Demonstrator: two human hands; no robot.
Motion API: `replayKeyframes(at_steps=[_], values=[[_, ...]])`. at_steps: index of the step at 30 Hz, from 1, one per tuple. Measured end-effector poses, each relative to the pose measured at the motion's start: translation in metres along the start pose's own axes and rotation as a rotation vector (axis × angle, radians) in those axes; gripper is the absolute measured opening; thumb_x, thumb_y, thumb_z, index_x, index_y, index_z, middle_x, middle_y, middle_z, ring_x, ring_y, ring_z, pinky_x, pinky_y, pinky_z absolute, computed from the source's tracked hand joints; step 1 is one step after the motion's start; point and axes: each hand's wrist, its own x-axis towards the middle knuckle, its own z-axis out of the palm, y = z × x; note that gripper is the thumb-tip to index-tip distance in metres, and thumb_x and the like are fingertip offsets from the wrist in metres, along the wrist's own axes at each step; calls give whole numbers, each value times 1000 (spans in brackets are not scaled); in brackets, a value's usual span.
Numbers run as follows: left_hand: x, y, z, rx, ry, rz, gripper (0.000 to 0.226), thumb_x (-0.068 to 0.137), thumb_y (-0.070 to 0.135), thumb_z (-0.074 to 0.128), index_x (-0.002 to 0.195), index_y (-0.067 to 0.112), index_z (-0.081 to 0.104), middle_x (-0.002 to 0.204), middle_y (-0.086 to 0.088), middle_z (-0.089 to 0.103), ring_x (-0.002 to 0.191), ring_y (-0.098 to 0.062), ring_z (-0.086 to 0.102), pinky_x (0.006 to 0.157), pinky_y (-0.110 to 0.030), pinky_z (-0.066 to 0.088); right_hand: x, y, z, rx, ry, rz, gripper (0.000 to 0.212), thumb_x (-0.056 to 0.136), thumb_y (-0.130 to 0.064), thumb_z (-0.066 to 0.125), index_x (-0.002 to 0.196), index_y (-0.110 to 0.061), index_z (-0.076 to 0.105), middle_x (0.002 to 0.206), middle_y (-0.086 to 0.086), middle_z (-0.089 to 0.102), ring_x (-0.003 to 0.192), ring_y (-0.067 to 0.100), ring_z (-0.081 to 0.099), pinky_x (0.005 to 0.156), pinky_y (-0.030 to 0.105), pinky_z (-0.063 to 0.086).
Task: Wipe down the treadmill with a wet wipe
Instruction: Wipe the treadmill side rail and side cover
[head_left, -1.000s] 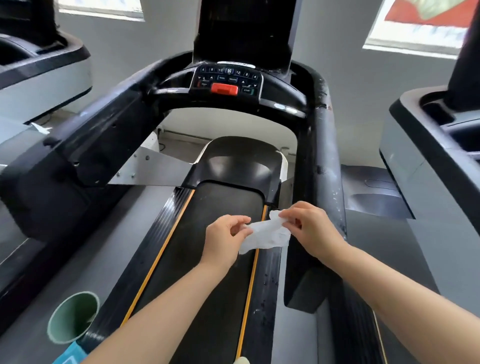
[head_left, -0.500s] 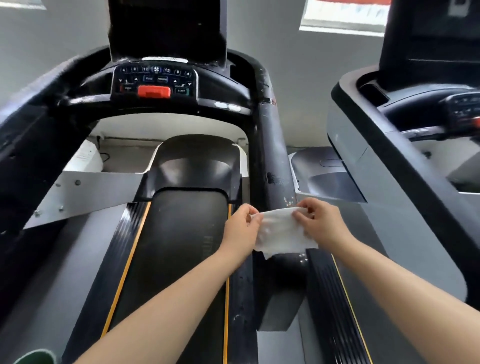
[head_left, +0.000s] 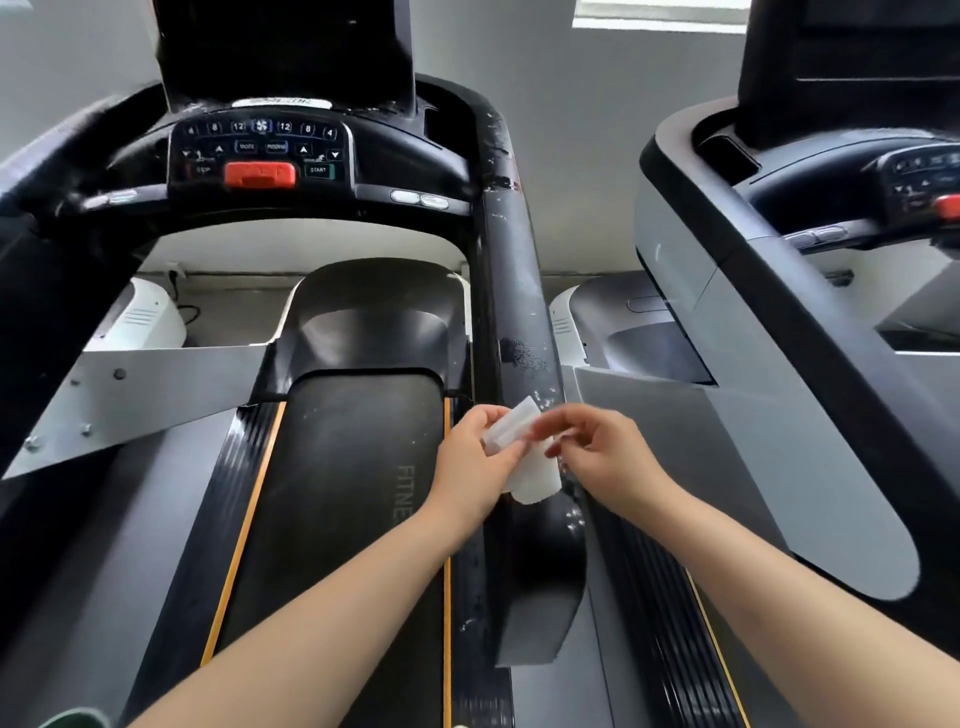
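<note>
A black treadmill (head_left: 337, 467) lies ahead, its console (head_left: 260, 150) carrying a red stop button at the top. A white wet wipe (head_left: 527, 457) is held between both hands just above the lower part of the right handrail (head_left: 511, 291), which shows scuffed, speckled patches. My left hand (head_left: 475, 462) pinches the wipe's left side with thumb and fingers. My right hand (head_left: 602, 452) pinches its right part, fingers blurred with motion. The wipe looks partly folded, one corner sticking up.
A second treadmill (head_left: 779, 364) with a grey side panel stands close on the right. A grey metal brace (head_left: 135, 395) crosses at the left. A green round container rim (head_left: 78, 719) shows at the bottom left. Grey wall and windows lie behind.
The view has swung right and nearer the right handrail. The wipe, spread wide between my hands half a second ago, is now folded narrower, and my hands are closer together.
</note>
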Motion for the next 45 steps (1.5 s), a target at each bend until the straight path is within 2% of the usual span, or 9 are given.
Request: replayKeyframes(at_steps=[4,9,18,23,27,30,32,36,45], values=[[-1,4,1,22,-124,31,22,88,3,60,81,24,64,79,5,63,74,-6,56,68,-17,44,11,8,-14,-34,-111,-19,38,84,-6,67,106,-34,54,113,-12,59,102,-1,56,87,18,46],[1,8,4,-25,-56,29,24,89,0,55,86,23,62,83,3,62,75,-7,55,65,-14,44,20,11,-21,116,-163,12,16,85,3,62,81,-11,61,71,-5,60,61,-3,54,65,12,44],[6,-9,18,118,93,-29,56,77,3,72,116,27,39,100,-1,62,89,-16,62,72,-22,53,48,37,-15,-17,-106,-82,28,85,3,58,73,-21,47,74,-1,51,40,1,47,42,18,44],[-13,-8,37,57,270,-167,32,80,1,67,100,19,50,101,-3,57,77,-12,57,50,-18,49,40,43,-18,-75,-245,-91,30,86,3,54,68,-21,58,76,2,59,35,5,52,41,20,44],[-33,-10,49,599,409,-183,30,82,17,69,107,24,55,118,7,53,95,-13,55,82,-25,45,36,48,-23,-460,-235,-327,26,82,1,58,95,-17,72,102,-7,59,85,13,59,74,33,52],[-49,-19,64,805,486,-57,43,86,21,65,127,17,51,140,3,40,129,-16,36,105,-20,26,37,61,-18,-657,-122,-656,37,58,11,73,90,-8,73,113,12,64,88,34,64,64,40,57],[-61,-27,71,811,495,-70,50,88,26,63,134,16,46,145,2,36,134,-14,30,107,-17,19,21,69,-10,-683,-214,-788,23,76,-8,69,99,-6,72,115,12,66,98,31,66,80,38,55],[-81,-47,73,733,376,-214,71,88,40,61,146,19,26,152,6,20,139,-10,18,109,-15,15,2,89,0,-921,-407,-778,70,101,-46,5,131,-7,54,138,10,51,128,26,48,111,35,27],[-88,-57,68,643,249,-319,77,82,34,71,146,27,27,145,11,36,135,-9,28,108,-25,27,50,82,6,-833,-440,-649,89,83,-62,-16,151,-11,11,159,1,3,146,18,-3,113,27,-12]])
